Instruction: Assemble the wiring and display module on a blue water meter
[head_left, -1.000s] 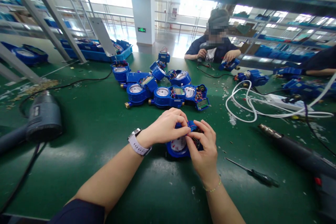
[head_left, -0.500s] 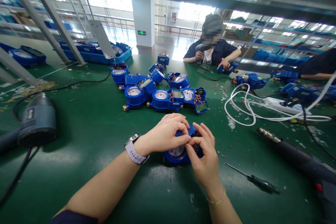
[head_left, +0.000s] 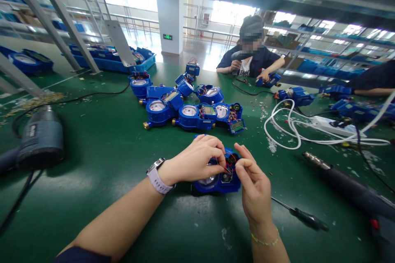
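A blue water meter [head_left: 212, 187] with a round dial lies on the bench in front of me. Its side compartment is uncovered and shows thin red and dark wires [head_left: 231, 159]. My left hand [head_left: 200, 158] reaches over the dial, thumb and forefinger closed on a thin wire at the compartment's edge; the other fingers hide part of the meter. At the meter's right side is my right hand [head_left: 254, 181], its thumb and forefinger pressed together and other fingers raised. Whatever its pinch may hold is too small to make out.
More blue meters [head_left: 188, 111] lie grouped beyond my hands. A screwdriver [head_left: 308, 218] and a heat gun [head_left: 339, 185] lie at right, another heat gun [head_left: 41, 137] at left. White cable [head_left: 296, 131] loops across the back right. A co-worker [head_left: 249, 57] sits opposite, holding a tool and a meter.
My right hand has moved right, away from my left fingertips, uncovering the meter's wired compartment. The left hand stays nearly in place.
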A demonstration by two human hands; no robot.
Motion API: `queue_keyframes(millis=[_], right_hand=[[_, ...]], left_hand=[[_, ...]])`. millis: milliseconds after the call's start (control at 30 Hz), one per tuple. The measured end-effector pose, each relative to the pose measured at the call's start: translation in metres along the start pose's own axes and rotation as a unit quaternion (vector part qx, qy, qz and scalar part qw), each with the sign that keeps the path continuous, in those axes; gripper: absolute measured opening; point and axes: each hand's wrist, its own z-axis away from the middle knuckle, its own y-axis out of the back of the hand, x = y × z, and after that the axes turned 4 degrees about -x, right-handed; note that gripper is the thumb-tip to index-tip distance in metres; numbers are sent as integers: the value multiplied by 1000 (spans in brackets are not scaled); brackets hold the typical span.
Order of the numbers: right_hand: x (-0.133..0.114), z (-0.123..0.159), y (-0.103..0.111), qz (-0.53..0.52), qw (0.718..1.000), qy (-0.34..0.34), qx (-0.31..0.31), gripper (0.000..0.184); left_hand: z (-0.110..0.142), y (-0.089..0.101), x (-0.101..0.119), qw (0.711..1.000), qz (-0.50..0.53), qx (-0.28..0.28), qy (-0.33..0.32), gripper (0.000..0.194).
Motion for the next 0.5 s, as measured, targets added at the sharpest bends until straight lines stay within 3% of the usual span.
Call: queue_keyframes(millis=[167,233,300,367,500], right_hand=[[1,0,7,5,998,61,-5,24],[0,1,8,23,996,88,5,16],[0,1,8,45,994,102,22,3],[2,1,6,59,992,108,28,2],[2,-1,0,81,988,124,37,5]], left_hand=[[1,7,-3,1000,13,-5,-1,11],[3,14,-10,999,30,25,13,10],[6,21,-20,996,35,65,52,11],[8,27,-31,990,19,83,114,16],[10,28,-45,982,27,-4,189,31]])
